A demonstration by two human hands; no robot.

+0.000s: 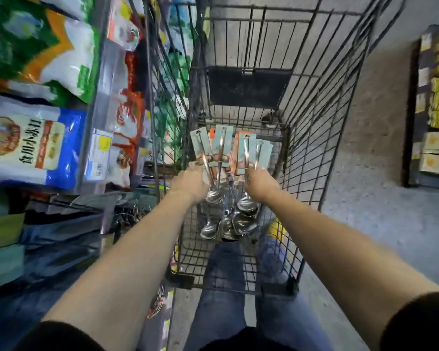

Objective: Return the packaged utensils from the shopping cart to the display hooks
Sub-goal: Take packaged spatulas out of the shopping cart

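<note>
The person leans over the shopping cart (312,138) with both arms stretched down into its basket. The left hand (188,181) is closed round the handles of one bunch of packaged utensils (208,148), metal spoons on teal backing cards, its fingers (194,166) curled over the handles just below the cards. The right hand (260,184) grips a second bunch (251,150) in the same way, so neither hand is free. In both bunches the long axis runs away from the person: the bowls hang near the wrists and the cards, with their hanging holes, point toward the far end of the cart. More loose spoons (228,224) lie on the cart floor beneath the hands, handles running the same way. Shelves of bagged goods (36,143) stand close on the left, nearer the left hand; the display hooks cannot be made out clearly. Judging from this, both bunches must be lifted out card end first and carried leftward.
</note>
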